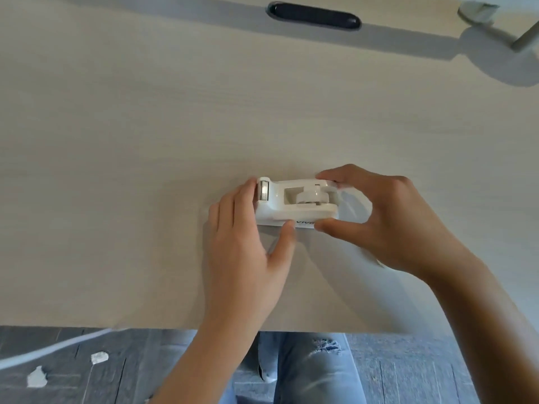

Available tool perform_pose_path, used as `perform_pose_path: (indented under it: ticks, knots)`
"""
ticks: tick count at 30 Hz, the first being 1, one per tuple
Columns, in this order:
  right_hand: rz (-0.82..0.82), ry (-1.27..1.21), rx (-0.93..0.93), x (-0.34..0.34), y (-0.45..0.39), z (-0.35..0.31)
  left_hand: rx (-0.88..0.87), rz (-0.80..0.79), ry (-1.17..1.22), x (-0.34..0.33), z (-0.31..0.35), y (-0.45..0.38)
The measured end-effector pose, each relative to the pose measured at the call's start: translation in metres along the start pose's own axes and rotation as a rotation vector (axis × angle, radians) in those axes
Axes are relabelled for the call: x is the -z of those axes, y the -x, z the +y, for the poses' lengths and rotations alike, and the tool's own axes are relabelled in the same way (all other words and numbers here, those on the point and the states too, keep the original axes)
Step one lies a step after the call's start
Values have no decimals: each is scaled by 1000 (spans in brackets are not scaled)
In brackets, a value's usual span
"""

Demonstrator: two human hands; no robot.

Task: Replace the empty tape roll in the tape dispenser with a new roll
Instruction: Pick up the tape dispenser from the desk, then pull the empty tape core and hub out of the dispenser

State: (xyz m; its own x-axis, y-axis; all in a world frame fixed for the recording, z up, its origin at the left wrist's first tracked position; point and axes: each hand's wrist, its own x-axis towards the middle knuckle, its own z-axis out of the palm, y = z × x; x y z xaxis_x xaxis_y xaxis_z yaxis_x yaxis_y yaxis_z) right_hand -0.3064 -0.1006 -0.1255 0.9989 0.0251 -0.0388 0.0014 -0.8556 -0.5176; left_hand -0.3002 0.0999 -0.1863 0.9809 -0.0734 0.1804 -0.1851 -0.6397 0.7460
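A white tape dispenser lies on the light wooden table, its metal cutter end to the left. In its well sits a small white core on the spindle; I see no tape wound on it. My left hand grips the cutter end, fingers behind it and thumb against the front side. My right hand holds the rounded right end, fingers over the far edge and thumb on the near edge. No new tape roll is visible.
A black oval cable grommet sits at the table's far edge. A white lamp base with its arm stands at the far right. The table's near edge runs below my wrists, with floor and my jeans beyond.
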Motion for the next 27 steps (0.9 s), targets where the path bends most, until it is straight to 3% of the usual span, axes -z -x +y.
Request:
perform_pose_path:
  ticks: [9, 14, 19, 23, 27]
  knots:
    - [183, 130, 111, -24, 26, 1, -101, 98, 4, -5, -9, 5]
    - [363, -60, 222, -10, 23, -16, -100, 99, -31, -4, -4, 11]
    - [162, 79, 235, -3, 7, -30, -100, 145, -133, -6, 5, 33]
    - [159, 155, 234, -5, -1, -36, -213, 163, -287, -11, 15, 60]
    - [161, 164, 235, 1, 3, -33, -168, 142, -349, -15, 14, 60]
